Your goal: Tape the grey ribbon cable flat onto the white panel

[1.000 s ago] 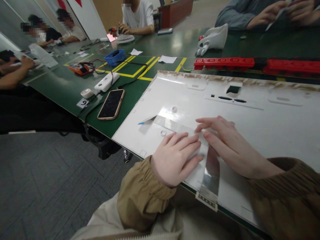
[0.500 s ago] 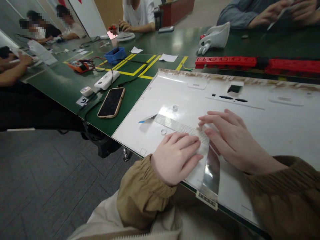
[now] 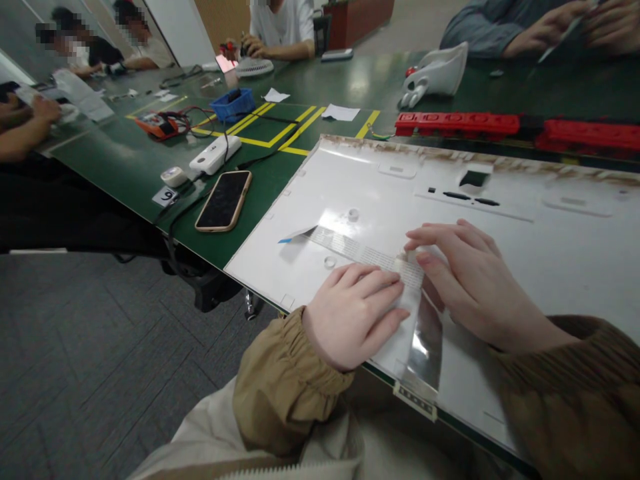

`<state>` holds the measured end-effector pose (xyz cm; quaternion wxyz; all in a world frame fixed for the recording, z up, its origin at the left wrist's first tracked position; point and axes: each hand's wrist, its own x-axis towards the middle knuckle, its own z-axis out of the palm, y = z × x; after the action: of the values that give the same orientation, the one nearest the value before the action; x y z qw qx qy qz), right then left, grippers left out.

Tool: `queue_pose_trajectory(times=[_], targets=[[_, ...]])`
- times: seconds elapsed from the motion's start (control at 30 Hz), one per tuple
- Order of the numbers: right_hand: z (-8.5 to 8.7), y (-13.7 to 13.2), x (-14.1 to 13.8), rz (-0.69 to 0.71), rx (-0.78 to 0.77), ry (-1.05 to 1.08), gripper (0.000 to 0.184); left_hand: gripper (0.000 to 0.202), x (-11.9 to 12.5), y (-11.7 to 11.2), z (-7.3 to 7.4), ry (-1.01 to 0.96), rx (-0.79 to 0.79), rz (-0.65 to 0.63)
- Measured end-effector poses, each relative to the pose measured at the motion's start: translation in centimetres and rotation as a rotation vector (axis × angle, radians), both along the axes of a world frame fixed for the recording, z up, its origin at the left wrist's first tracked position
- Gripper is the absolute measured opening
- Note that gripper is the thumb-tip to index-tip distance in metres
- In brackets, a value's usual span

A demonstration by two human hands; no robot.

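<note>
A thin flat ribbon cable [image 3: 345, 245] lies across a large white plastic panel [image 3: 500, 260]. One end of the cable lifts off the panel and has a blue tip [image 3: 285, 241]. Near my hands it turns to a shiny silver stretch [image 3: 425, 343], which runs to a pale connector strip [image 3: 416, 401] at the panel's near edge. My left hand [image 3: 355, 310] rests flat, fingers outstretched over the cable. My right hand [image 3: 465, 280] is bent at the cable's turn, thumb and forefinger close together by a small cream-coloured bit [image 3: 403, 255]; their grip is partly hidden.
Left of the panel lie a phone [image 3: 223, 201], a white power strip [image 3: 215, 155] and dark cables. Beyond are a blue basket [image 3: 233, 105], an orange meter [image 3: 159, 125], red strips [image 3: 457, 123] and a white plastic part [image 3: 440, 72]. Other people sit around the green table.
The whole view has shifted slightly. Both my hands keep nearly the same places on the cable and panel.
</note>
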<state>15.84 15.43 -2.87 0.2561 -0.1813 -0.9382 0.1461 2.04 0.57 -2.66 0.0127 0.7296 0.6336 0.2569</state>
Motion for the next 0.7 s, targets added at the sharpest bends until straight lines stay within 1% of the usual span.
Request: queue_pose_trajectory(times=[0.07, 0.17, 0.33, 0.43, 0.5, 0.57, 0.63, 0.67, 0.7], targets=[[0.1, -0.1, 0.0, 0.007, -0.012, 0.013, 0.022, 0.034, 0.0, 0.0, 0.0, 0.000, -0.002, 0.001], [0.2, -0.3, 0.0, 0.071, -0.019, -0.006, 0.021, 0.033, 0.0, 0.0, 0.0, -0.002, 0.007, 0.001], [-0.1, -0.1, -0.2, -0.021, -0.025, 0.019, 0.024, 0.033, 0.0, 0.0, -0.1, -0.005, 0.030, -0.004], [0.0, -0.2, -0.2, 0.028, -0.026, -0.004, 0.023, 0.032, 0.0, 0.0, -0.2, -0.004, 0.037, -0.002], [0.8, -0.9, 0.0, 0.045, 0.001, 0.022, 0.021, 0.032, 0.0, 0.0, -0.2, 0.000, 0.046, 0.001], [2.1, -2.4, 0.6, 0.048, 0.012, 0.104, 0.020, 0.031, -0.1, 0.0, -0.1, 0.002, 0.041, 0.000], [3.6, -4.5, 1.5, 0.057, -0.037, 0.198, 0.026, 0.031, -0.1, 0.0, 0.0, 0.002, 0.030, -0.008], [4.2, -5.6, 1.9, 0.036, -0.043, 0.196, 0.029, 0.031, -0.1, 0.0, 0.1, 0.002, 0.033, -0.013], [4.6, -6.6, 2.4, -0.068, 0.009, 0.252, 0.036, 0.031, 0.0, 0.0, 0.1, 0.003, 0.044, -0.017]])
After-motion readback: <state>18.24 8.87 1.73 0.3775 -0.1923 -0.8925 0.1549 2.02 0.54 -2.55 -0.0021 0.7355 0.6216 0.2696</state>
